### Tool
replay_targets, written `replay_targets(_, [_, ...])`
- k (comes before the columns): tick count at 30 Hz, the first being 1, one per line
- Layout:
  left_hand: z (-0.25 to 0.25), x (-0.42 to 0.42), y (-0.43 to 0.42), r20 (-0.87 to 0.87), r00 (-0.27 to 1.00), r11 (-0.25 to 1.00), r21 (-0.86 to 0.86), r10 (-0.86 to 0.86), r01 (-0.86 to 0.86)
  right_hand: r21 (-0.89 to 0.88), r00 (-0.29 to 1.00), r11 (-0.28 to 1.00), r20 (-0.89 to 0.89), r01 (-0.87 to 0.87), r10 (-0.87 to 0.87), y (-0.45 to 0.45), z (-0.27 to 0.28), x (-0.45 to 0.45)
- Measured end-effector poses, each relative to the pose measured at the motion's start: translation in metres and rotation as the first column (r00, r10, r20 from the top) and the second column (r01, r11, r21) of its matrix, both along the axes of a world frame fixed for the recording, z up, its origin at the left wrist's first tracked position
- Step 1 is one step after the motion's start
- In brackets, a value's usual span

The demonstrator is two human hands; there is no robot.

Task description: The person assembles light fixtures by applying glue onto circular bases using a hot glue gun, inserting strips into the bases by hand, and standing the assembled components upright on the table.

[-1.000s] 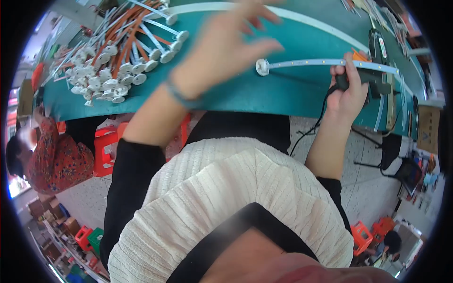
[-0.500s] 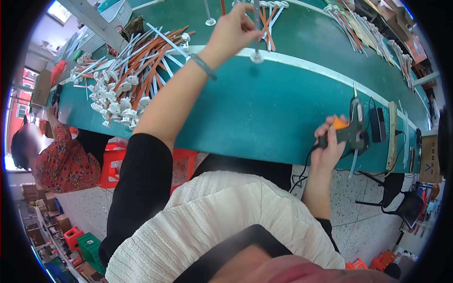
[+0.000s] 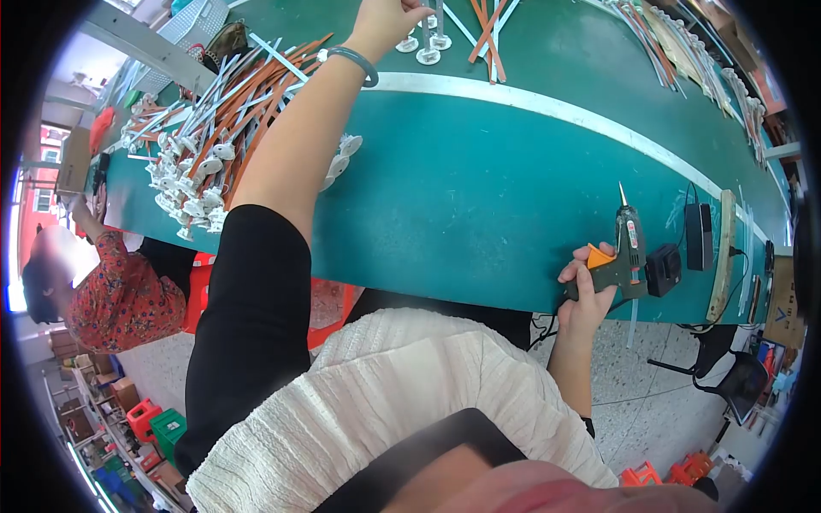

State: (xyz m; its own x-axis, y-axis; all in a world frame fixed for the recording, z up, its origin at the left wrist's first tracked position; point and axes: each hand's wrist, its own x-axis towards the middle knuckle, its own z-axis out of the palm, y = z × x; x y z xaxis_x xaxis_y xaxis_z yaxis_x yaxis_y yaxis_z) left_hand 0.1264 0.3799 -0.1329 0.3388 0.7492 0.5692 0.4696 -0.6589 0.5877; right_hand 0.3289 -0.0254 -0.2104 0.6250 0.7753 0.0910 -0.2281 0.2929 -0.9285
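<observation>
My right hand (image 3: 588,286) is wrapped round the handle of a dark green glue gun (image 3: 629,248) with an orange trigger, its nozzle pointing away from me. My left hand (image 3: 385,19) reaches to the far side of the green table (image 3: 462,197), its fingers pinched at the top edge of the view on an upright strip with a white round base (image 3: 428,56). Other white round bases stand close beside it. A large pile of orange and light strips (image 3: 248,103) with white round ends lies left of my left forearm, partly hidden by it.
Crossed orange and white strips (image 3: 490,43) lie at the far middle. More strips (image 3: 654,47) lie at the far right. A black box (image 3: 699,236) and a wooden bar (image 3: 723,256) are right of the glue gun. A person (image 3: 120,286) sits at the left.
My left hand has carried a strip with a round base from the near side to the far side. My right hand has turned the glue gun into fuller view, lower and nearer me.
</observation>
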Motion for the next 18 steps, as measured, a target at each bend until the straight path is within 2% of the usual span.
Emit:
replay_targets(5, [0.022,-0.014,-0.026,-0.069,0.997,0.999,-0.041,-0.038,0.036,0.02,0.999,1.0,-0.035,0.021,-0.02,0.0,-0.005,0.001])
replay_targets(8, [0.038,-0.038,-0.03,-0.352,0.936,0.996,-0.084,-0.014,-0.016,0.018,0.999,1.0,-0.033,0.01,-0.01,0.0,-0.007,0.003])
replay_targets(11, [-0.001,-0.067,0.014,-0.458,0.886,0.986,-0.104,0.068,-0.129,0.022,1.0,1.0,-0.029,-0.009,0.01,0.0,-0.006,0.004])
replay_targets(15, [-0.054,-0.062,0.037,-0.552,0.832,0.977,-0.144,0.053,-0.158,0.011,0.999,1.0,-0.026,-0.018,0.019,0.001,-0.005,0.003])
replay_targets(18, [-0.067,-0.045,0.041,-0.635,0.769,0.958,-0.164,0.081,-0.237,0.017,0.999,1.0,-0.041,-0.008,0.009,0.0,-0.005,0.004])
